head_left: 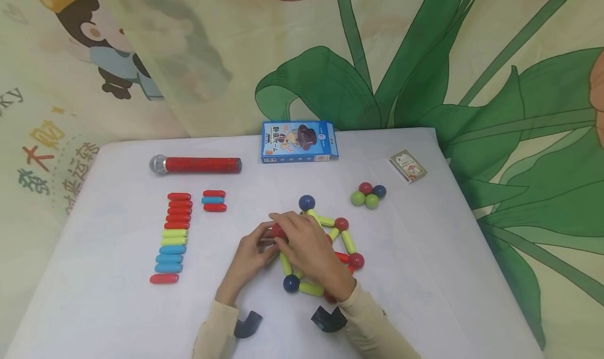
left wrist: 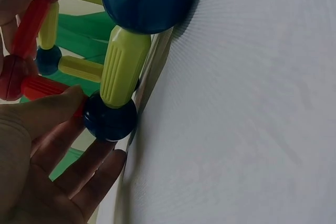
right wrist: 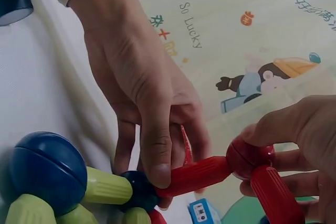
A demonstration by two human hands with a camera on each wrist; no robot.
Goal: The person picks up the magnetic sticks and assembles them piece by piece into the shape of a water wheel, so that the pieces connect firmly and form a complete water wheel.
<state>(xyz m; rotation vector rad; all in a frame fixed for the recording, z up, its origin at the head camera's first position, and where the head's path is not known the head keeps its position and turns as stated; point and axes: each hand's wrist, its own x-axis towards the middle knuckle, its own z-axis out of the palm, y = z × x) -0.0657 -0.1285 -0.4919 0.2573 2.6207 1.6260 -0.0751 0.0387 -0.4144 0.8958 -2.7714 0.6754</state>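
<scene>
A frame of magnetic sticks and balls stands on the table under both hands, with yellow-green rods (head_left: pixel 348 242), red rods and a blue ball (head_left: pixel 291 283) at a near corner. My left hand (head_left: pixel 248 255) pinches a red rod (right wrist: pixel 202 176) beside a dark blue ball (left wrist: pixel 110 116), thumb on top. My right hand (head_left: pixel 309 243) holds a red ball (right wrist: pixel 249 157) where two red rods meet. In the head view the right hand covers much of the frame's middle.
Red, yellow and blue sticks (head_left: pixel 172 249) lie in a column at left, with a few more (head_left: pixel 214 200) beside them. Behind are a red microphone-like tube (head_left: pixel 203 165), a blue box (head_left: pixel 299 142), loose balls (head_left: pixel 371 201) and a small card box (head_left: pixel 408 166).
</scene>
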